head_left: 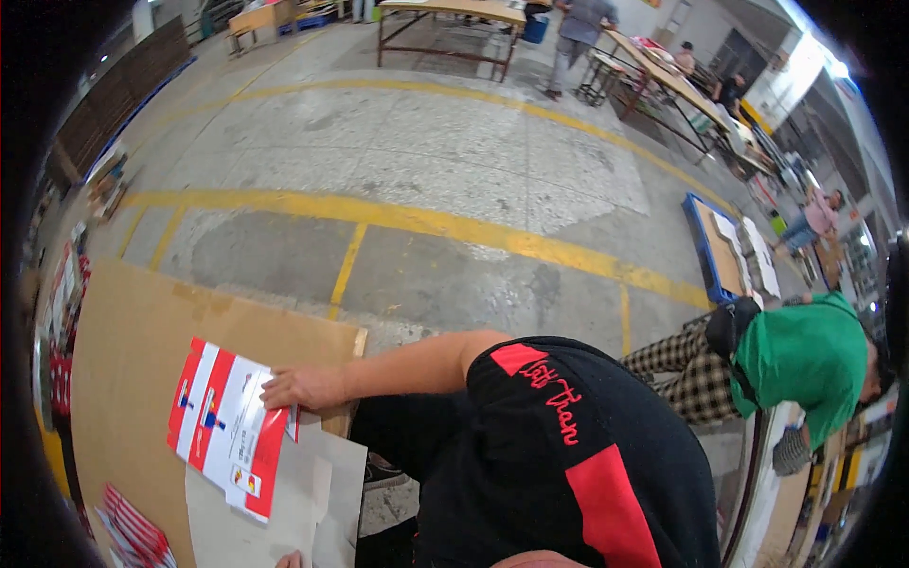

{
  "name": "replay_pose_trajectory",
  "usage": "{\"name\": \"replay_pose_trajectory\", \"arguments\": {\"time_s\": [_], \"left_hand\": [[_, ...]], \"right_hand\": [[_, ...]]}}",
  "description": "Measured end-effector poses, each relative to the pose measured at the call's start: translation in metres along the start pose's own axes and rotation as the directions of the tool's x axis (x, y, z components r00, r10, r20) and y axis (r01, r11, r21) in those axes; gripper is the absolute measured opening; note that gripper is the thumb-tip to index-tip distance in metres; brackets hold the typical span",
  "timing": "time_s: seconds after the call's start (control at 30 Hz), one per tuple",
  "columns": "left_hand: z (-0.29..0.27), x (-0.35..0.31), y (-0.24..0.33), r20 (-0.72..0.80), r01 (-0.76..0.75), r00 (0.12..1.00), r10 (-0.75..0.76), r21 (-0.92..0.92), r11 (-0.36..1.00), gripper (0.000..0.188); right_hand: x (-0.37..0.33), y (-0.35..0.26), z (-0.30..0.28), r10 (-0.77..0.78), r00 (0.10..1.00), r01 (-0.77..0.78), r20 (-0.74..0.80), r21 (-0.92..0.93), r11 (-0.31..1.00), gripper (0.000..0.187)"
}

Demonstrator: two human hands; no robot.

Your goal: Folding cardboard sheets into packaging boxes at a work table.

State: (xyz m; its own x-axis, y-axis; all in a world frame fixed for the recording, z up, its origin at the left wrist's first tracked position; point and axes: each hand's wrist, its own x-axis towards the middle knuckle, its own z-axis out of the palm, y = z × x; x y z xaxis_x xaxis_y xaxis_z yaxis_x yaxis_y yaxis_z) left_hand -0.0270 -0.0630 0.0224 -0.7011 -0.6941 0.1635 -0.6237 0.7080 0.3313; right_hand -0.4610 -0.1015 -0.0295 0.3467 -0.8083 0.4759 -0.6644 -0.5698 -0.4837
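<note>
My right hand reaches across to the right edge of a flat red and white printed cardboard piece. Its fingers lie over that edge; the thumb's grip is not clear. A bit of another red and white piece shows below this hand. The printed piece lies partly on brown board and partly on a plain grey-white sheet. Only a fingertip or two of my left hand shows at the bottom edge, by the grey-white sheet. The rest of that hand is hidden.
Red and white printed pieces lie in a pile at lower left on the brown tabletop. A person in green bends over at right, near a blue-edged pallet. Worktables and other people stand far back.
</note>
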Motion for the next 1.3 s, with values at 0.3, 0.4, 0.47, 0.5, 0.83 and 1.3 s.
{"name": "replay_pose_trajectory", "arguments": {"time_s": [0.3, 0.4, 0.47, 0.5, 0.83, 1.3], "left_hand": [[0.038, 0.012, -0.024, -0.166, -0.02, 0.986, 0.024, 0.027, 0.999, 0.026], [0.037, 0.026, -0.003, -0.209, 0.106, 0.973, -0.093, 0.049, 0.993, 0.026], [0.037, 0.032, 0.01, -0.248, 0.202, 0.952, -0.181, 0.063, 0.977, 0.026], [0.037, 0.038, 0.015, -0.265, 0.242, 0.939, -0.218, 0.064, 0.968, 0.026], [0.055, 0.048, 0.018, -0.285, 0.326, 0.923, -0.259, 0.221, 0.919, 0.049], [0.046, 0.055, 0.036, 0.083, 0.348, 0.896, -0.436, 0.477, 0.807, 0.085]], "right_hand": [[-0.006, -0.005, 0.007, 0.012, 0.977, 0.049, -0.214, 0.278, 0.959, 0.052], [-0.008, -0.01, -0.002, 0.067, 0.947, 0.041, -0.314, 0.326, 0.945, 0.051], [-0.006, -0.011, -0.001, 0.066, 0.951, 0.041, -0.303, 0.334, 0.942, 0.051], [-0.006, -0.01, -0.002, 0.071, 0.954, 0.033, -0.291, 0.338, 0.94, 0.052], [-0.003, -0.014, 0.037, -0.078, 0.997, 0.081, 0.031, -0.109, 0.991, 0.073], [0.039, -0.075, 0.129, -0.306, 0.945, 0.311, 0.119, -0.028, 0.95, 0.076]]}}
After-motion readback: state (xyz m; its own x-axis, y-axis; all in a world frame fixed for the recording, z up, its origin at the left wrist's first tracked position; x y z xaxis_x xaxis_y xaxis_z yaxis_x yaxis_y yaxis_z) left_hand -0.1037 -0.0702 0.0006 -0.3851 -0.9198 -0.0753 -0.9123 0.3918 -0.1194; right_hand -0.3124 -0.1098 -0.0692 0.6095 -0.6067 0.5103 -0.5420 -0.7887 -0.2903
